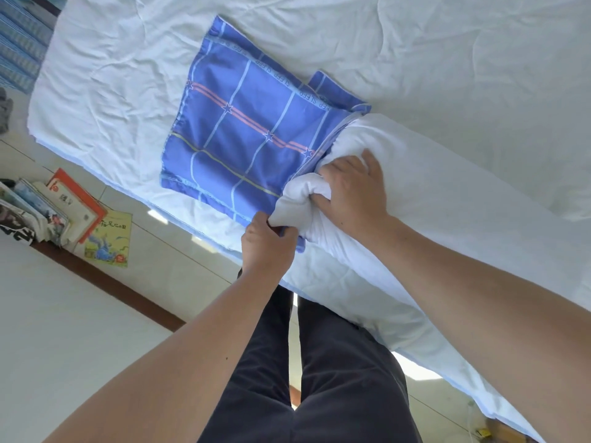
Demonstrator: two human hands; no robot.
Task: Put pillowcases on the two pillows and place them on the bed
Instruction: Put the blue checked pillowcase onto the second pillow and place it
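i stand at the long edge of a bed (447, 59) spread with a crumpled white sheet, and a pale tiled floor (153, 251) shows beside it. a wall (64, 330) with a dark skirting board runs along my left.

my left hand (267, 247) pinches the near corner of the blue checked pillowcase (243, 132) at its open end, fingers curled tight around the cloth. my right hand (351, 190) grips a bunched end of the white pillow (431, 199), fingers dug into the stuffing right at the mouth of the case. the pillow's end is just inside the opening; the rest lies bare on the bed, stretching off to my right. the case lies flat on the sheet ahead of me, with one flap (335, 87) folded out at the far side of the mouth.

a row of books (57, 212) leans against the wall on the floor. my dark trousers (319, 378) fill the space between my forearms.
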